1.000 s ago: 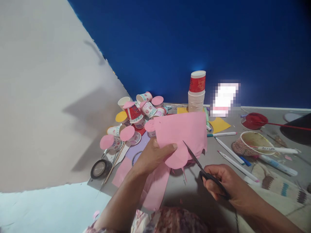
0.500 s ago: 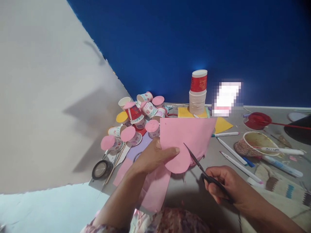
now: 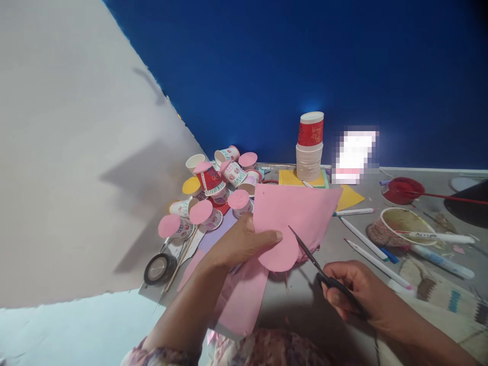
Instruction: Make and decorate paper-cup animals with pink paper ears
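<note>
Left hand (image 3: 238, 244) pinches the pink paper (image 3: 293, 213) up off the surface so the scissors (image 3: 310, 259), gripped in the right hand (image 3: 353, 292), can follow its rounded edge. Paper cups (image 3: 213, 190) sit piled at 10 o'clock, clear of the cutting.

Blue wall (image 3: 305, 61) (deep), grey floor (image 3: 305, 300)

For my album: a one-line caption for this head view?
Left hand holds pink paper while right hand cuts it with scissors.
</note>
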The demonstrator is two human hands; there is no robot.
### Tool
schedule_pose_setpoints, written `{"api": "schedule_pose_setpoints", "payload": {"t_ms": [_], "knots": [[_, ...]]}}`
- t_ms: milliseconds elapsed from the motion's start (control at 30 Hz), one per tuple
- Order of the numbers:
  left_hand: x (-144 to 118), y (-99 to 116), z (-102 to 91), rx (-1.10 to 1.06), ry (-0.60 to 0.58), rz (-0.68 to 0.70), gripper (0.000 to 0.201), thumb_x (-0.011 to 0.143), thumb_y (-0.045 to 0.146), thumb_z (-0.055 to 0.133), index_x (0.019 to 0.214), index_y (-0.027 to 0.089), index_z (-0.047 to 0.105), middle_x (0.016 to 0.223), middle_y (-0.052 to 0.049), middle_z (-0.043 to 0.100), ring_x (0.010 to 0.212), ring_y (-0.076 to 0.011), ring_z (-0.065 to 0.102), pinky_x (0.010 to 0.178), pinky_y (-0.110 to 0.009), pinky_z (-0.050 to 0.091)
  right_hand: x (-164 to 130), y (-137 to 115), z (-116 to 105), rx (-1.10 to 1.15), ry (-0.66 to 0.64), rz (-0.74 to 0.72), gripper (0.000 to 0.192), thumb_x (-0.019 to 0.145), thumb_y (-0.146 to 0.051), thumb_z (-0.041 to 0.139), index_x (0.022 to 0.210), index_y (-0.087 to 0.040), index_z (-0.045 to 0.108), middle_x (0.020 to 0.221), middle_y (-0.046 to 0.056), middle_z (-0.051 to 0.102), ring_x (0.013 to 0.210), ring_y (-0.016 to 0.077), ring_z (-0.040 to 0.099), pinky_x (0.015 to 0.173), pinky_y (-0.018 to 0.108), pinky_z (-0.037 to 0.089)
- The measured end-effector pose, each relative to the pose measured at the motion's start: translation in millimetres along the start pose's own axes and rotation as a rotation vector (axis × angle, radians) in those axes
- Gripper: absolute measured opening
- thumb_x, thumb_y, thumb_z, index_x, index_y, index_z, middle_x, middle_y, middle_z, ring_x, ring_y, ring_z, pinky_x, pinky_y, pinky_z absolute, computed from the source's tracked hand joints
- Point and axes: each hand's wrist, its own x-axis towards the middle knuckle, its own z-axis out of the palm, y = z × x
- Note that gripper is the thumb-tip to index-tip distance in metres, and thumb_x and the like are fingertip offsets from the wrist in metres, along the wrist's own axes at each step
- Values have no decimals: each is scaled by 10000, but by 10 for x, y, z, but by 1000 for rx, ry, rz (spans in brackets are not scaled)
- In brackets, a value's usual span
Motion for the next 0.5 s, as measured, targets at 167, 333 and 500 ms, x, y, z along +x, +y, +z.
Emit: {"api": "schedule_pose_setpoints", "payload": {"t_ms": [167,333,500], "knots": [[4,4,-23,10,-8,-9,386,838,284,771,1212,195,741,1122,-66,800,1035,-265,726,864,-343,557,7,62,-21,-31,0,-1,745,586,-942,671,612,-224,473,491,-45,454,467,85,351,496,249,247],[8,33,-36,13,-7,-4,390,806,303,800,1176,193,745,1113,-75,798,1055,-289,724,886,-361,564,19,90,-23,-22,-15,0,763,570,-964,654,604,-232,444,484,-52,439,464,88,357,501,256,249],[22,47,-38,74,-54,-8,248,807,320,786,1026,202,778,1048,-61,789,1048,-285,704,867,-356,560,1,3,17,14,-9,34,751,543,-940,697,608,-227,472,492,-66,419,447,80,339,482,253,227]]}}
